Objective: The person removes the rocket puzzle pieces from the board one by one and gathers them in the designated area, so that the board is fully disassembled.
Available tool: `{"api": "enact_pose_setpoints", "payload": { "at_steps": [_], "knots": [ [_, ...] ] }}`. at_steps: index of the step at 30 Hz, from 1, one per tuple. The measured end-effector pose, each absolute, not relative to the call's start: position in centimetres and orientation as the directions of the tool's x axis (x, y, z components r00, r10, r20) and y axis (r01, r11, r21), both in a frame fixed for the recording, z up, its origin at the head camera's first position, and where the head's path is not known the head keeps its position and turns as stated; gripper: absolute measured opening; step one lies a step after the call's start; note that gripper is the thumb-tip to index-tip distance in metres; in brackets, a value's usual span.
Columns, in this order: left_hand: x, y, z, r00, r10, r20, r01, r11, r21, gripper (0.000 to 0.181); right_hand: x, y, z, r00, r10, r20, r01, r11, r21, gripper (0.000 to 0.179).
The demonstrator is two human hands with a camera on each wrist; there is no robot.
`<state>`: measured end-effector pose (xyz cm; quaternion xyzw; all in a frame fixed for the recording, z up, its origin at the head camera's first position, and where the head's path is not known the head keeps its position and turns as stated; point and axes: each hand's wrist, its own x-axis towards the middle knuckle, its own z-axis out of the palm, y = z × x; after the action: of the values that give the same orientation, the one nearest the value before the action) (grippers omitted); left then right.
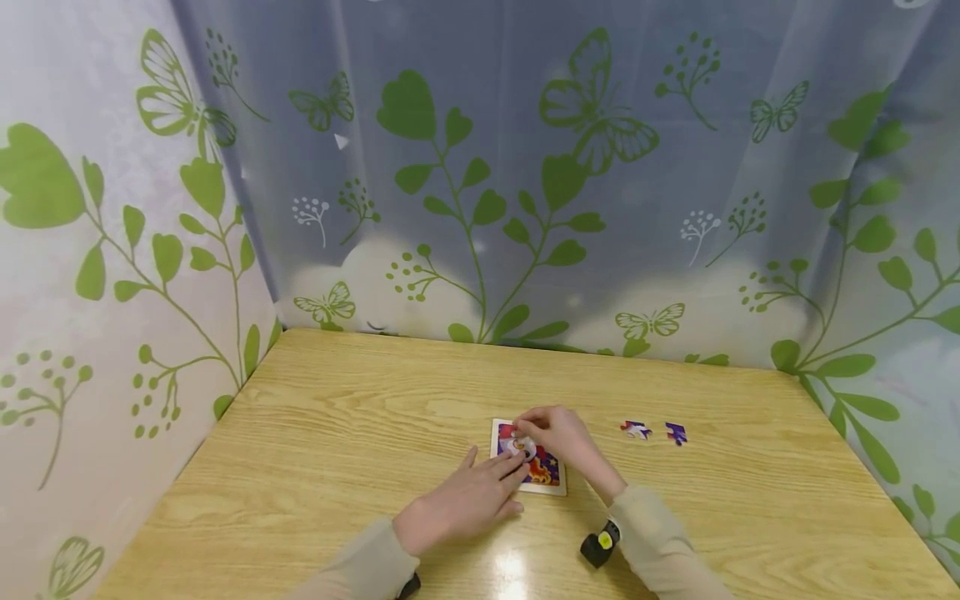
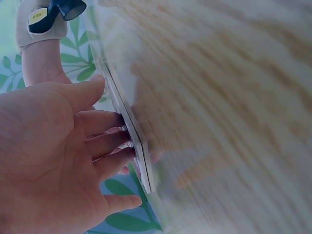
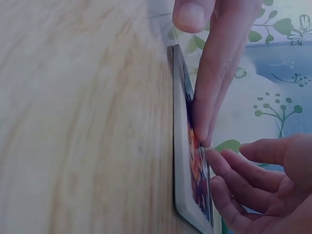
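A small jigsaw puzzle (image 1: 555,477) in a white-edged tray lies on the table. Its picture is red, purple and orange around a white figure. My left hand (image 1: 468,498) comes in from the left, its straight fingers resting on the picture. At the far edge, my right hand (image 1: 562,435) touches the puzzle with bent fingertips. In the right wrist view, the fingers of my right hand (image 3: 263,180) meet the picture beside the left fingertips, thumb apart, and no piece shows between them. Part of the picture is hidden under both hands.
Two loose puzzle pieces lie to the right of the tray, a white and red one (image 1: 636,430) and a purple one (image 1: 676,433). The wooden table (image 1: 360,417) meets patterned curtains (image 1: 495,250) at the back and sides.
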<state>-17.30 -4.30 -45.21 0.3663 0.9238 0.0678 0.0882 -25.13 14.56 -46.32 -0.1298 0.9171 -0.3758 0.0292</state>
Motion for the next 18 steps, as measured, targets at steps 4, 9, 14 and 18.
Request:
{"api": "enact_pose_setpoints", "payload": {
  "at_steps": [4,9,14,18],
  "knots": [
    [-17.32,-4.24,-45.3,-0.721,0.684,-0.115,0.66,0.727,0.187,0.058,-25.18,14.61,-46.36,-0.967,-0.255,0.017,-0.187,0.662,-0.726,0.021],
    [-17.33,-4.17,-45.35,-0.723,0.681,-0.112,0.66,0.73,0.179,0.058,-25.37,14.8,-46.42,-0.96,-0.281,0.002,-0.19,0.644,-0.741,0.025],
    [-17.29,-4.16,-45.18,-0.724,0.68,-0.114,0.657,0.731,0.185,0.058,-25.65,14.84,-46.33,-0.953,-0.302,-0.013,-0.192,0.641,-0.743,0.027],
    [-17.29,-4.15,-45.12,-0.724,0.68,-0.116,0.657,0.731,0.185,0.058,-25.77,14.76,-46.34,-0.956,-0.291,-0.027,-0.179,0.655,-0.734,0.026]
  ]
}}
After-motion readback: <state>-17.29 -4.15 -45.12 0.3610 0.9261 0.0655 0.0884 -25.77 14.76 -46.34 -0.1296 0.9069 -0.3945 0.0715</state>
